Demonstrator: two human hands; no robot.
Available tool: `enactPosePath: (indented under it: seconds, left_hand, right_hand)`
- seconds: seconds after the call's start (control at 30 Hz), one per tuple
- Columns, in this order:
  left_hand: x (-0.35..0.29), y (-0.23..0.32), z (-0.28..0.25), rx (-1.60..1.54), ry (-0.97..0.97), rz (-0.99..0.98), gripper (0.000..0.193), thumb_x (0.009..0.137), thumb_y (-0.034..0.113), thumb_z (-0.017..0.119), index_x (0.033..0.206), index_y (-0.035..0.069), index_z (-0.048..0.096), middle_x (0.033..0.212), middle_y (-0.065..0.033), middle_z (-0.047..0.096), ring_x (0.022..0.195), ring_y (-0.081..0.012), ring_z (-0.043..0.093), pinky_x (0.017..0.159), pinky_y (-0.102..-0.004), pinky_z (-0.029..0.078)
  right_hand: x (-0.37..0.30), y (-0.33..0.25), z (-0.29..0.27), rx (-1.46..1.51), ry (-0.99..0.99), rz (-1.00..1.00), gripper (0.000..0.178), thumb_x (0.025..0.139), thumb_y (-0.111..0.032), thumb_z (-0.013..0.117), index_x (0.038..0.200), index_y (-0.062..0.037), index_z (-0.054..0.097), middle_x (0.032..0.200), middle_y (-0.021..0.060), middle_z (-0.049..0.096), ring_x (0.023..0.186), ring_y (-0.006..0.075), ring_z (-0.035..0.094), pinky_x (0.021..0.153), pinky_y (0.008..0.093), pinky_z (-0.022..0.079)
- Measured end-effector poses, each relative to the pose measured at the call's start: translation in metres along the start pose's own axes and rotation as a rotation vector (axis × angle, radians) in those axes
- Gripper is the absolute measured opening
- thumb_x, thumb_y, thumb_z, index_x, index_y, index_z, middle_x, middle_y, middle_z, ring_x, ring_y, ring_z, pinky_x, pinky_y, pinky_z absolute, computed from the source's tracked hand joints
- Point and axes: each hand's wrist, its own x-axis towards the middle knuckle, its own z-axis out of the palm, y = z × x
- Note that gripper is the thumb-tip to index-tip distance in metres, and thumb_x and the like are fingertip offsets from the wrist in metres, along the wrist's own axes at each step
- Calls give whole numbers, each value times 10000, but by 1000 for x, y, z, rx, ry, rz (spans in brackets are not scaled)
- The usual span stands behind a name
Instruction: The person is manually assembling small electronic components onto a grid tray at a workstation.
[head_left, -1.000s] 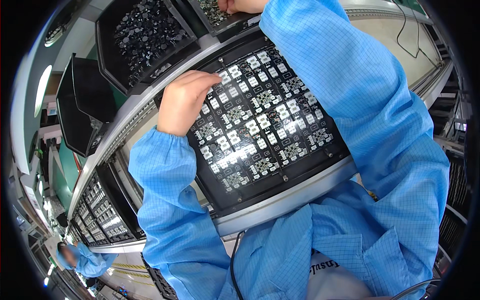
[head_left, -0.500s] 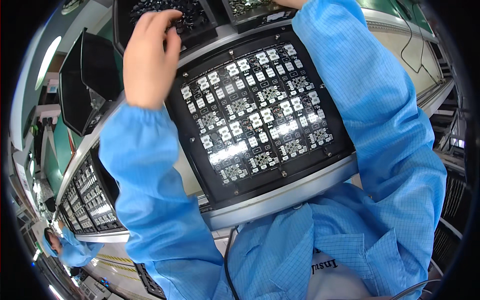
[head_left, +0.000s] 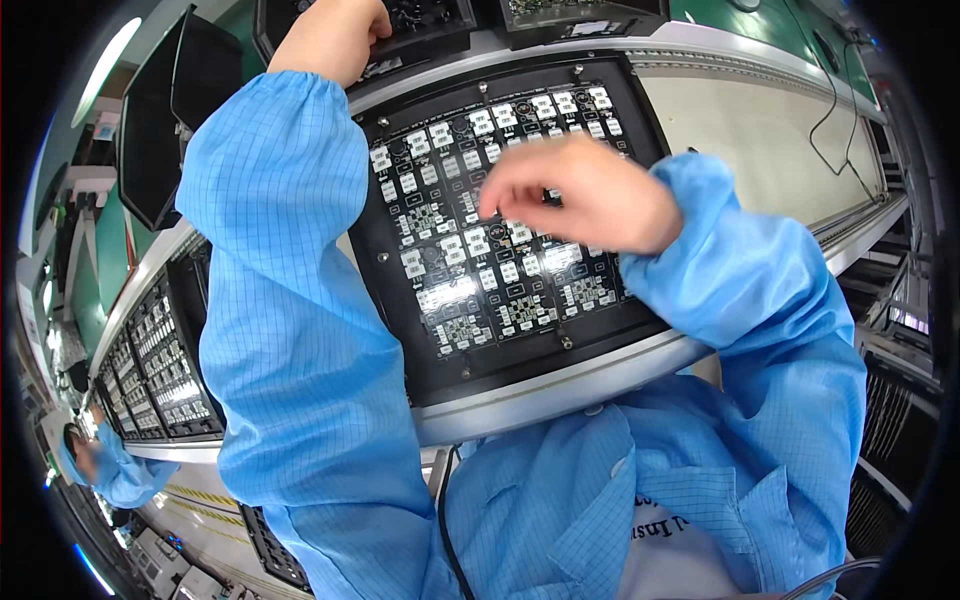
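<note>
A black carrier frame lies before me, holding a panel of black circuit boards set with white square parts and small components. Over the middle of the panel is my right hand, its fingers curled together. A small dark patch shows between the fingers; whether it is a part or the board behind cannot be made out. My left hand reaches to a black bin of small dark parts at the far edge. Its fingers bend down there, partly cut off by the picture's top, so their grip is hidden.
Beside that bin stands a second black bin with small greenish parts. A pale conveyor surface extends right, with a thin black cable. More loaded carriers stand at left. Farther off is a co-worker in blue.
My right hand has come back from the greenish-parts bin to above the boards. My left hand has moved farther up and right into the dark-parts bin. The view has shifted slightly.
</note>
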Motion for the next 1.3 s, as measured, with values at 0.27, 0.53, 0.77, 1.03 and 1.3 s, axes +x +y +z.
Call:
enactPosePath:
  seconds: [0.27,0.53,0.77,1.03,1.3]
  left_hand:
    - [-7,12,-11,-113,135,50,161,707,-17,598,842,5,683,721,-157,654,697,-271,654,664,-337,520]
    - [-45,42,-29,-1038,392,-134,204,844,-42,577,1043,-7,599,838,-75,638,734,-128,626,613,-236,506]
    - [-99,51,-12,-1143,269,-245,332,891,6,530,1224,9,531,992,-57,654,843,-95,588,736,-205,454]
    - [-148,50,19,-1479,192,-420,193,873,12,609,1063,-27,612,986,-91,646,865,-135,627,805,-244,513]
    - [-152,53,27,-1723,190,-576,159,888,14,590,1030,-32,642,1067,-99,621,915,-154,628,833,-258,547]
  right_hand:
    - [-9,13,32,-19,53,13,200,717,31,653,890,-60,610,744,46,602,695,185,606,624,290,498]
    - [-2,2,33,-71,41,73,194,669,33,642,789,-59,521,698,57,556,660,232,580,604,334,475]
    - [0,-5,39,-246,158,-43,210,654,22,606,806,-61,486,685,80,532,655,291,559,579,391,448]
    - [2,-7,37,-174,62,38,225,647,19,614,812,-64,485,691,79,540,659,293,567,575,392,447]
    - [3,-3,39,-167,74,6,253,649,19,623,833,-63,470,673,84,532,619,281,563,546,389,433]
